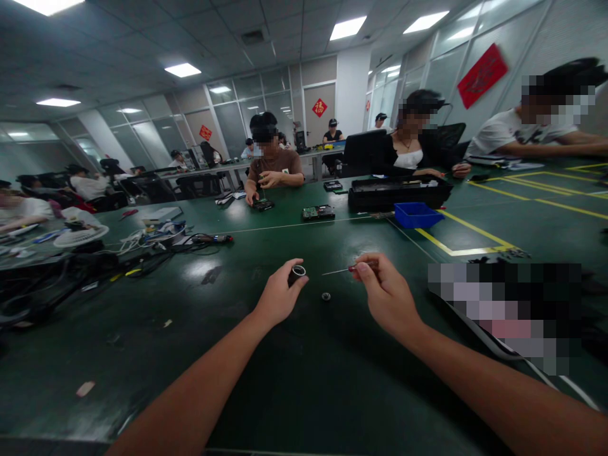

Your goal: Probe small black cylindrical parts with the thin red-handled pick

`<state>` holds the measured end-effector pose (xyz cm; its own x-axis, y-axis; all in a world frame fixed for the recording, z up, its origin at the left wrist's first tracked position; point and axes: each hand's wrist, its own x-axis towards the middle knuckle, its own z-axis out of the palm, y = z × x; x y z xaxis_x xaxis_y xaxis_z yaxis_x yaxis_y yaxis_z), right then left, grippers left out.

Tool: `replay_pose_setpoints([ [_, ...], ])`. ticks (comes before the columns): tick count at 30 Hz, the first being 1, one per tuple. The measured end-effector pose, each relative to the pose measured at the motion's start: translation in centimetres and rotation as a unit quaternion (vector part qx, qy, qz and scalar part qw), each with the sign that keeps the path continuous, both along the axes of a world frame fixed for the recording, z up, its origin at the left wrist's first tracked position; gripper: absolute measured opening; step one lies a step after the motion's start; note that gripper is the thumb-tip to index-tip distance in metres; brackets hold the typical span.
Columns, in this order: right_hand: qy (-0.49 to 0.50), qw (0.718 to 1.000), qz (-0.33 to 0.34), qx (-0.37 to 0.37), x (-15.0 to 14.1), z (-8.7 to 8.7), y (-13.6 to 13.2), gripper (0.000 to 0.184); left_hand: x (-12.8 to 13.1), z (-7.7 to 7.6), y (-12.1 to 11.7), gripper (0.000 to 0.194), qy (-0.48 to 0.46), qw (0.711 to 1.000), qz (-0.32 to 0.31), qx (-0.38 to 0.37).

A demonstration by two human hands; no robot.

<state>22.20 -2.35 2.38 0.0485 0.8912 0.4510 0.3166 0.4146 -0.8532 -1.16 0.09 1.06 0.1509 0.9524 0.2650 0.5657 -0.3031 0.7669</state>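
My left hand [280, 292] is closed around a short black cylinder [296, 273] with a pale ring at its open end, which faces up and toward the right. In my right hand [387, 291] is a thin screwdriver [338, 272], its slim metal shaft pointing left at the cylinder, the two apart. The fingers cover most of its reddish handle. On the green table between and just below both hands lies a small round dark part [325, 296] with a metallic look; neither hand touches it.
A blue bin [418, 215] stands beside a long black housing [399, 195]. Beyond my hands lies a circuit-board device [318, 213]. Tangled cables [156, 253] spread over the left. A co-worker [273, 161] sits opposite, handling a similar device. Yellow tape [475, 237] marks the right.
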Motion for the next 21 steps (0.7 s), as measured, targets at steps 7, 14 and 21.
replay_pose_setpoints([
  [7,0.015,0.999,-0.018,0.033,0.1,0.4,-0.2,0.02,0.4,1.8,-0.1,0.031,0.07,0.996,-0.018,-0.06],
  [14,0.018,0.999,-0.022,0.044,0.1,0.2,0.0,0.02,3.1,1.2,0.1,0.034,0.295,0.944,-0.143,-0.031],
  [21,0.027,0.999,-0.008,0.041,0.1,0.3,-0.2,0.019,3.3,0.4,1.1,0.023,0.338,0.927,-0.165,-0.018],
])
